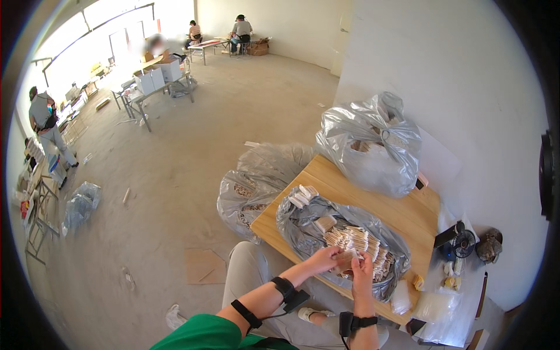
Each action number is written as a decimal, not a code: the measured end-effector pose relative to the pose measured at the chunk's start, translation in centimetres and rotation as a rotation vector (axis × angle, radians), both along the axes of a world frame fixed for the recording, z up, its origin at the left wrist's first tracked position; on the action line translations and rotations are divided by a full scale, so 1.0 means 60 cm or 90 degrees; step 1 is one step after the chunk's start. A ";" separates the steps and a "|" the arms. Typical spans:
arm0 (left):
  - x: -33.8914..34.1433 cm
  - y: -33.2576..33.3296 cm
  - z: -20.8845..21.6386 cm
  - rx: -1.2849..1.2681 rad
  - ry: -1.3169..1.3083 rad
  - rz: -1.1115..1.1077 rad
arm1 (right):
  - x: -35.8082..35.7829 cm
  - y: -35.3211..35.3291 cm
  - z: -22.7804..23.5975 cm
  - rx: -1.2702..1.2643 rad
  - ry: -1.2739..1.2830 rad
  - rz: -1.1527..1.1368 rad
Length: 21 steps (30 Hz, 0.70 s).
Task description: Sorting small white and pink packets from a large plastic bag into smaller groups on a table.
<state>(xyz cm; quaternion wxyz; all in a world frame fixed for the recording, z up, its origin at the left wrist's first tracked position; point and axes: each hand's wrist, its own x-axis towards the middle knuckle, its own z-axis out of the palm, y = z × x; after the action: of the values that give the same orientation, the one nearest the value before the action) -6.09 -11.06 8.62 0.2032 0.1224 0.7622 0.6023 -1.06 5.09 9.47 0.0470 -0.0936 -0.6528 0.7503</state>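
Both my hands are over an opened grey plastic bag point(379, 220) on the wooden table point(318, 170). The fingers of my left hand point(324, 260) and my right hand point(361, 271) pinch a small clear plastic packet point(345, 257) between them; its contents are too small to make out. Beneath it, the bag holds a heap of thin pale sticks point(353, 238), which look like cotton swabs. A filled packet point(325, 223) lies beside the heap. Several white-ended packets point(302, 197) rest at the bag's far left rim.
A bulging silvery plastic bag point(373, 146) stands at the table's far end. Clear sacks point(242, 198) sit on the floor to the left. Clear plastic sleeves point(437, 306) and a small black fan point(464, 243) are at right. Other people point(44, 116) work farther off.
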 end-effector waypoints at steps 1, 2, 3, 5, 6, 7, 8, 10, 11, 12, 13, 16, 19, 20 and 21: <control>0.010 -0.001 -0.004 0.054 -0.024 0.027 | -0.005 -0.004 0.000 0.001 0.004 0.008; 0.016 -0.004 -0.008 0.109 -0.048 0.054 | -0.009 -0.003 -0.005 0.067 -0.006 0.009; 0.019 -0.010 -0.008 0.111 -0.045 0.055 | -0.011 0.001 -0.010 0.134 -0.016 0.004; 0.026 -0.025 -0.008 0.312 -0.243 0.081 | -0.012 0.006 -0.021 0.105 0.011 -0.032; 0.030 -0.033 -0.006 0.312 -0.245 0.084 | -0.006 -0.001 -0.006 0.061 0.001 -0.050; 0.033 -0.039 -0.003 0.283 -0.246 0.024 | -0.003 -0.006 0.001 0.018 -0.010 -0.069; 0.035 -0.043 -0.001 0.253 -0.249 -0.037 | -0.003 -0.009 -0.001 0.000 -0.012 -0.065; 0.038 -0.041 0.005 0.255 -0.247 -0.036 | -0.002 -0.005 -0.009 -0.013 -0.030 -0.063; 0.039 -0.037 0.006 0.256 -0.242 -0.035 | -0.003 0.000 -0.016 -0.027 -0.046 -0.060; 0.040 -0.031 0.004 0.256 -0.245 -0.036 | -0.005 0.010 -0.033 -0.027 -0.048 -0.062; 0.038 -0.025 -0.001 0.286 -0.255 0.005 | -0.009 0.019 -0.051 0.081 0.002 -0.080; 0.037 -0.012 -0.035 0.337 -0.239 0.067 | 0.008 -0.008 -0.013 0.384 0.105 -0.099; 0.043 0.021 -0.039 0.344 -0.158 0.092 | 0.025 -0.023 0.014 0.501 0.138 -0.071; 0.049 0.029 -0.028 0.304 -0.111 0.110 | 0.031 -0.028 0.021 0.483 0.147 -0.017; 0.052 0.034 -0.021 0.264 -0.062 0.131 | 0.034 -0.030 0.025 0.464 0.158 0.039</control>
<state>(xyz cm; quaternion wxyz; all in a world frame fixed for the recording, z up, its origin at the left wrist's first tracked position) -2.94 -9.02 7.39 0.1481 0.0539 0.6201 0.7685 0.98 3.27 10.96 0.1336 0.0406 -0.8684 0.4757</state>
